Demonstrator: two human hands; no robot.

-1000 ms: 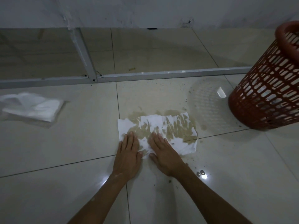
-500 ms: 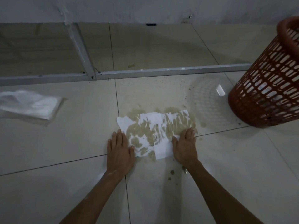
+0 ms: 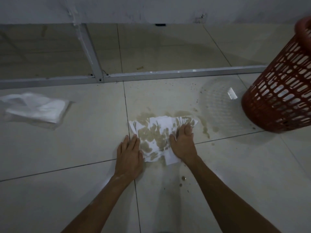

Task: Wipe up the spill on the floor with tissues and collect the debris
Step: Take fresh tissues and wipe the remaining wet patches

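On the tiled floor a red basket stands to the right, likely ready for waste. Stained tissues lie over the brown spill to soak it. The left hand lies flat, fingers straight, pinning their left edge; the right hand curls its fingers, bunching the right edge. Crumbs lie nearby.

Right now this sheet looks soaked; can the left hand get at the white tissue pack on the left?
Probably yes: the left hand lies flat at the soaked tissue's edge, holding nothing, and only bare floor separates it from the tissue pack.
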